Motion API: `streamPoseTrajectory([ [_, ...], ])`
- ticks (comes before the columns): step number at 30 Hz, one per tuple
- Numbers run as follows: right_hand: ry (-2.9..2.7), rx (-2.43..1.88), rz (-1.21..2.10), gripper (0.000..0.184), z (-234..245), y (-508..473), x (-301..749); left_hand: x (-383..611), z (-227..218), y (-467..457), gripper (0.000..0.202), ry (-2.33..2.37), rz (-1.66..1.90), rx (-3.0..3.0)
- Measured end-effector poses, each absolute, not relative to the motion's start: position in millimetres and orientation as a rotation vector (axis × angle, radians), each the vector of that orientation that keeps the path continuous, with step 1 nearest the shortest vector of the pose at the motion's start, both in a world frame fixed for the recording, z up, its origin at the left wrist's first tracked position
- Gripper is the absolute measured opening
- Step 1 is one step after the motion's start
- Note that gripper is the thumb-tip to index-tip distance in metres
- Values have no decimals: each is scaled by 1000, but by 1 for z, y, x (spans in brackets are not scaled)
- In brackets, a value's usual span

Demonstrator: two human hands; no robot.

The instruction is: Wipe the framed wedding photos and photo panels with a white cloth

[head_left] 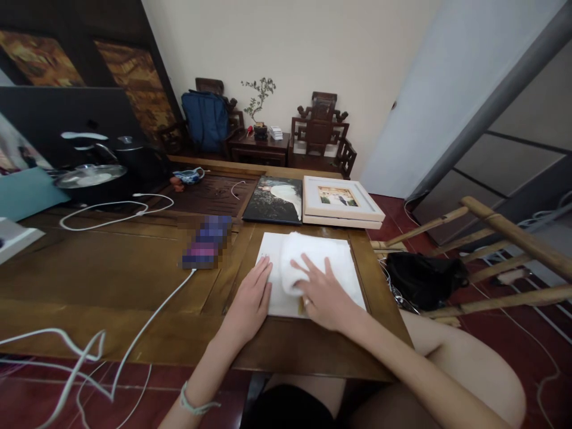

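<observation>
Teal box (31, 192): far L. of surface (111, 286), the latter of brown wood.
Lidded pan (92, 179): just R. of teal box, glass lid on; black kettle (142, 162) beside it, twd rear.
White cable (142, 195): looped on surface, in front of pan & kettle.
Blue backpack (203, 119): on dark carved chair (209, 85), beyond surface, nr rear wall.
Device (205, 241): screen pixelated, content unreadable; white lead (154, 316) at its near end.
Left hand (250, 295): fingers tog., extended, laid flat on L. edge of white panel; pale wristband (196, 406) at wrist.
Potted plant (260, 98): on low dark stand (268, 149), rear, w/ small white boxes (276, 133) alongside.
Photo panel (279, 199): dark ground, figure in white; flat, beyond white panel.
White panel (283, 305): flat on surface, directly before the person; partly under cloth.
White cloth (295, 244): folded, soft; atop white panel, under R. hand.
Right hand (326, 298): fingers spread apart, resting on cloth, not clamped.
Framed photo (338, 196): pale frame, lying R. of photo panel, close beside.
Black bag (424, 277): R. of surface, by bamboo chair (504, 227).
</observation>
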State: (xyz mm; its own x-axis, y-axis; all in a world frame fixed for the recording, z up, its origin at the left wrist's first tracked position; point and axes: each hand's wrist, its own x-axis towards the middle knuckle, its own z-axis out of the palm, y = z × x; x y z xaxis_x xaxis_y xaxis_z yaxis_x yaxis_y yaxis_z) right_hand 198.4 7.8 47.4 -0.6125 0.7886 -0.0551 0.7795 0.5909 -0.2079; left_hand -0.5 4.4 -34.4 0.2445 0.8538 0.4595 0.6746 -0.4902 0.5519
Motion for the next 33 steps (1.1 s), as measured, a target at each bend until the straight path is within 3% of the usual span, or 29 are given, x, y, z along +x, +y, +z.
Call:
streamPoseTrajectory([
  [6,-2736,-1478,212,43,44,57,160,-1,-19,0,44,1398,1159,1949],
  [13,-2982,-923,315,32,49,-14,150,-9,-14,7,52,1353,1483,1289],
  [19,-2973,-989,578,35,73,-34,188,1,-19,0,49,1469,1264,1763],
  [25,-2805,-1289,396,38,68,41,190,2,-29,1,46,1400,1156,2140],
  [33,-2730,-1241,303,32,50,96,146,1,-29,2,42,1422,1094,2230],
])
